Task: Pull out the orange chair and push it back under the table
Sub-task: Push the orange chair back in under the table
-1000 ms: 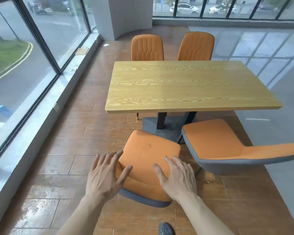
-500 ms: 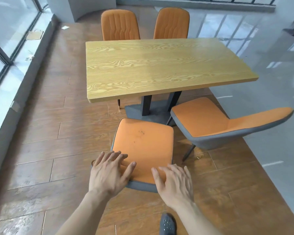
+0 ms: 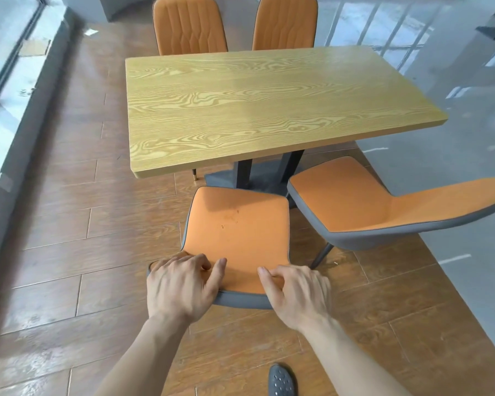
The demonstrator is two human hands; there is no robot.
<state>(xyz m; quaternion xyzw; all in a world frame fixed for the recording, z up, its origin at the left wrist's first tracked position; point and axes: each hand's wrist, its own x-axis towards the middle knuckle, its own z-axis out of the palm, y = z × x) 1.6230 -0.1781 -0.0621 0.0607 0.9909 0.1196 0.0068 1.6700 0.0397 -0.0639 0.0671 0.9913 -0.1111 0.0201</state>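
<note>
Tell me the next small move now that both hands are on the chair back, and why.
Probably push the orange chair straight forward. Its seat sits wholly clear of the table edge, and the left hand and right hand both grip the top of its backrest. The dark table base lies straight ahead, so go slowly.

Head camera looks steeply down, close over the table (image 3: 240,110) (single view).

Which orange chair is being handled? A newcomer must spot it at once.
Find the wooden table. On its near side stand two chairs; take the chair nearer the window. Unlike its neighbour, its seat has dark specks, and the left hand and right hand grip its backrest.
</note>
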